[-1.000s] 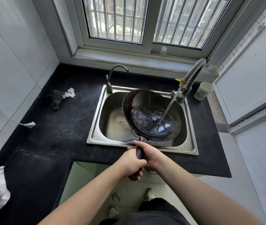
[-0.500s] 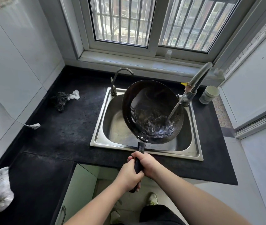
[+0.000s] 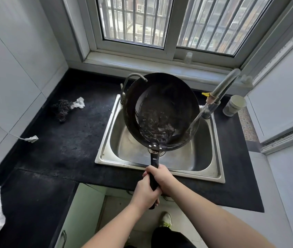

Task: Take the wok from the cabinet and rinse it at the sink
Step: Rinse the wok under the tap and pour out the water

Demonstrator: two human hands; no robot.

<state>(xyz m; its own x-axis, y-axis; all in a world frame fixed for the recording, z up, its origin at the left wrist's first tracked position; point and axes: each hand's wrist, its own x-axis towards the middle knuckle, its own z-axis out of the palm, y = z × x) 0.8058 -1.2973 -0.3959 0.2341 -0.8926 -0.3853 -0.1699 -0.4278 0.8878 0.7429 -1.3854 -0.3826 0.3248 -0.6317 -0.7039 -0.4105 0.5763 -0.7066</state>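
Two hands are clamped together on one long black handle (image 3: 153,173): the left hand (image 3: 146,193) grips the lower end nearer the body, and the right hand (image 3: 161,178) wraps the handle just above it, the two touching. The handle belongs to the wok (image 3: 161,113), which is held in the air above the steel sink (image 3: 160,140), tilted so its far rim rises toward the window (image 3: 167,22) and its inside faces the camera. Dark water pools and froths in the lower part of its bowl. A thin stream of water runs from the tap (image 3: 220,92) at the right rear of the sink and meets the wok's right rim. A second, slimmer curved spout (image 3: 133,77) stands at the sink's left rear, partly behind the wok. The black desk (image 3: 70,140) carries a dark scouring pad (image 3: 61,108) with a white scrap beside it, well left of the sink, and a pale cup (image 3: 235,105) sits just right of the tap.
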